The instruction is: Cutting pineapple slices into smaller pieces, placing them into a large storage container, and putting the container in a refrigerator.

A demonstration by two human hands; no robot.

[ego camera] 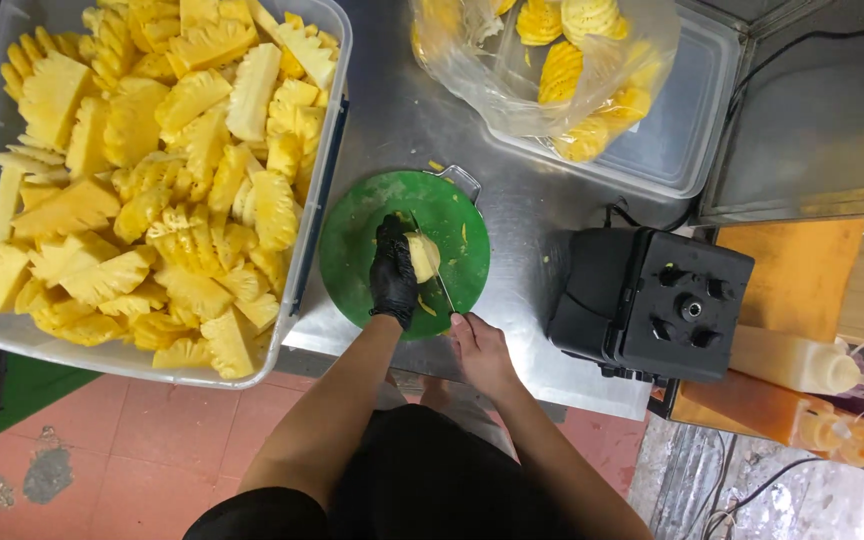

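Head view showed the pineapple piece [423, 256] near the middle of the green cutting board [352, 250], the gloved left hand [392, 272] grasping its left side; the bare right hand [480, 348] clenched a knife [440, 285] angled along its right.

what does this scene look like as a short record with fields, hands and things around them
left hand: black glove, pressing down a pineapple piece
right hand: bare, gripping a knife whose blade lies against the piece
work surface: round green cutting board on a steel table
left of the board: large clear tub heaped with cut pineapple
above the board: plastic bag of pineapple pieces in a clear bin
right of the board: black blender base, squeeze bottles
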